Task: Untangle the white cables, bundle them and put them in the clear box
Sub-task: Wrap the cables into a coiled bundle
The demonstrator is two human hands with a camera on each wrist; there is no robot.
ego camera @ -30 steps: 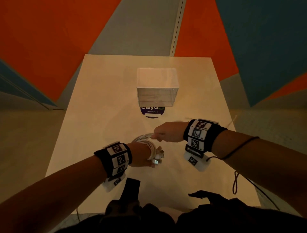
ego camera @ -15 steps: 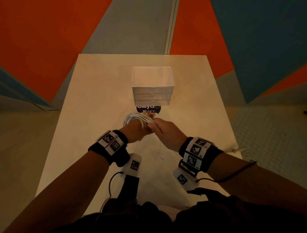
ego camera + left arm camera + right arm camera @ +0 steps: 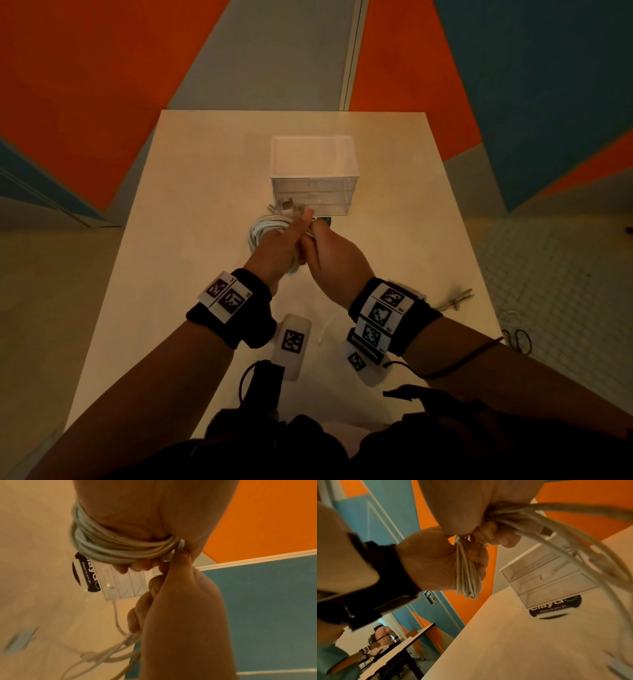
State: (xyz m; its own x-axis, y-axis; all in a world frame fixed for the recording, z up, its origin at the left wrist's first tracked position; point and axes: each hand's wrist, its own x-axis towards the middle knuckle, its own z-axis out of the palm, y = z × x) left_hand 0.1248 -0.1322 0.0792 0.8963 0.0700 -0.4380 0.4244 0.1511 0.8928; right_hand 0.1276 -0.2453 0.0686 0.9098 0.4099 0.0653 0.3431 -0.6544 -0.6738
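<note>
The table (image 3: 191, 219) lay broad and flat under me, a smooth, pale, matte slab with straight edges, backed by walls in hard orange and teal wedges. Toward its far middle stood the clear box (image 3: 313, 178), a squarish block of glossy see-through plastic with thin horizontal ridges across its near face, sitting partly over a round black sticker (image 3: 556, 608) with white lettering. Just in front of the box, raised off the table, my left hand (image 3: 277, 250) was clenched around the white cables (image 3: 265, 229), which were wound into a thick round coil of smooth, rubbery strands looped around my palm and fingers. My right hand (image 3: 337, 260) pressed up against the left, its fingers curled tight around the same bundle where the strands gathered into a narrow bunch. A few stiff plug ends (image 3: 286, 206) stuck out beyond my left fingertips, nearly against the box front. From the left wrist view, looser strands (image 3: 102, 654) trailed down from under my right hand in slack loops, though that part was blurred and I could not tell how many there were. A small pale cable piece (image 3: 459, 298) lay apart near the table's right edge.
</note>
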